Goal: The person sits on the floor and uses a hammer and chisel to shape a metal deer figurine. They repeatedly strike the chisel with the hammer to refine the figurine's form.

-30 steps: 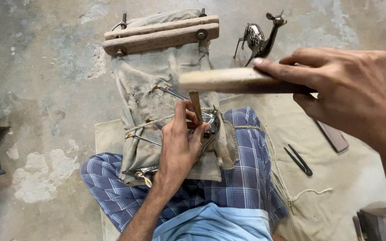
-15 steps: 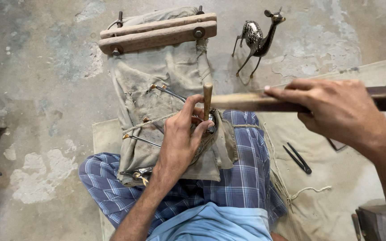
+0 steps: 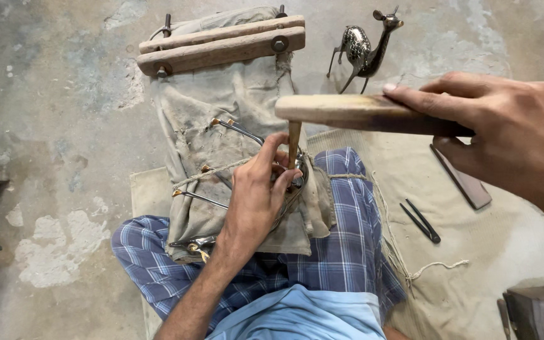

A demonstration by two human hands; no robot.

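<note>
left hand [image 3: 256, 201]: clenched around a thin wooden punch [image 3: 293, 145] held upright, its tip on a small metal workpiece [image 3: 297, 176] mostly hidden under the fingers
right hand [image 3: 505, 135]: grasping the dark end of a long pale wooden mallet [image 3: 347, 110], held level just above the top of the punch; whether they touch cannot be told
workpiece: on a worn beige cloth-covered block [image 3: 221, 138] resting across the lap, bound with twine, thin metal legs sticking out to the left
clamp: two wooden bars with bolts [image 3: 221, 45] at the far end of the cloth block
legs: crossed, in blue checked cloth [image 3: 347, 252]
floor: grey concrete [image 3: 51, 126], a tan mat [image 3: 473, 252] to the right
on the mat: black pliers [image 3: 420, 221], a flat brown slab [image 3: 467, 182], loose string [image 3: 436, 267]
beyond the mallet: a small dark metal deer figure [image 3: 366, 47] standing upright
</note>
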